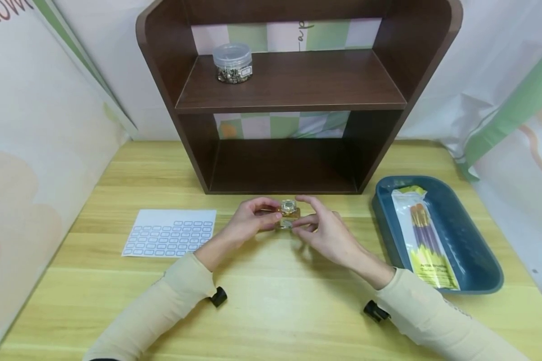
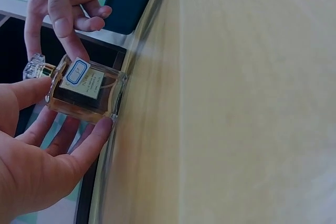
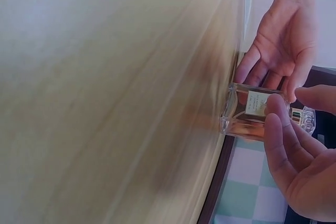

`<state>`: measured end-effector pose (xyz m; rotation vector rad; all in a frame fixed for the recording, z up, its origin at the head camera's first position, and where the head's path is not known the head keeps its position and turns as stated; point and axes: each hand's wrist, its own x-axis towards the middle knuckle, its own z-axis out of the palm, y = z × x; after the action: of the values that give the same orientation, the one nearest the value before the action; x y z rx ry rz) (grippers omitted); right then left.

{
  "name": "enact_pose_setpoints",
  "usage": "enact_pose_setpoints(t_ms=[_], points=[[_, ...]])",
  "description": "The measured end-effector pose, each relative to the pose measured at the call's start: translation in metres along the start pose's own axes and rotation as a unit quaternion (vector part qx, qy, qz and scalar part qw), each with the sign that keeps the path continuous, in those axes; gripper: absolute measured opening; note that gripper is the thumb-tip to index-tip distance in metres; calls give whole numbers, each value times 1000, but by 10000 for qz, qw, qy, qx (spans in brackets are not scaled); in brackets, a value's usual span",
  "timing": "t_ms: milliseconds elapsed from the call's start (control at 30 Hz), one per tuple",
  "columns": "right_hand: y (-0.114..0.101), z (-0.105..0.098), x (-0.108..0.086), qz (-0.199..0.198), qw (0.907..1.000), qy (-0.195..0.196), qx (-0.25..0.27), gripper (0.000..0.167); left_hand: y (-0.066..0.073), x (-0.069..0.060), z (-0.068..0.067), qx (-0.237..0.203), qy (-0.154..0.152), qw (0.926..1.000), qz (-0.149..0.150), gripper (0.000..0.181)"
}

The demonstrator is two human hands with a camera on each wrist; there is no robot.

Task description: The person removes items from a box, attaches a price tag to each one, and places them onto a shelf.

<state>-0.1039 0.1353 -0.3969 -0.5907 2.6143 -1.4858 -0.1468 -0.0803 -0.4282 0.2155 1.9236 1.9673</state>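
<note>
A small glass bottle (image 1: 291, 213) with a clear faceted cap stands upright on the table in front of the shelf. My left hand (image 1: 248, 219) (image 2: 58, 156) grips its side between thumb and fingers. Amber liquid shows in the bottle (image 2: 81, 106), and a blue-framed sticker (image 2: 77, 72) lies tilted over its pale printed label (image 2: 94, 83). With a fingertip, my right hand (image 1: 327, 235) (image 3: 302, 166) touches the front at the sticker, another finger reaching up beside the cap (image 3: 306, 120). In the right wrist view that fingertip hides the sticker.
A dark brown shelf (image 1: 291, 106) stands behind, with a lidded clear jar (image 1: 233, 63) on its upper board. On the left lies a sheet of blue-framed stickers (image 1: 169, 233). At the right, a blue tray (image 1: 471, 250) holds a packet of brushes (image 1: 426, 235).
</note>
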Motion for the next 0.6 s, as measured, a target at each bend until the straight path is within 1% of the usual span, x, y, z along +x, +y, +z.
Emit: enact_pose_setpoints(t_ms=[400, 500, 600], points=[[-7, -2, -1, 265, 9992, -290, -37, 71, -1, 0, 0, 55, -82, 9999, 99, 32], [-8, -2, -1, 304, 9990, -326, -72, 73, 0, 0, 1, 180, -121, 9996, 162, 34], [-8, -3, -1, 335, 9988, -344, -98, 73, 0, 1, 1, 408, -186, 9986, 285, 37]])
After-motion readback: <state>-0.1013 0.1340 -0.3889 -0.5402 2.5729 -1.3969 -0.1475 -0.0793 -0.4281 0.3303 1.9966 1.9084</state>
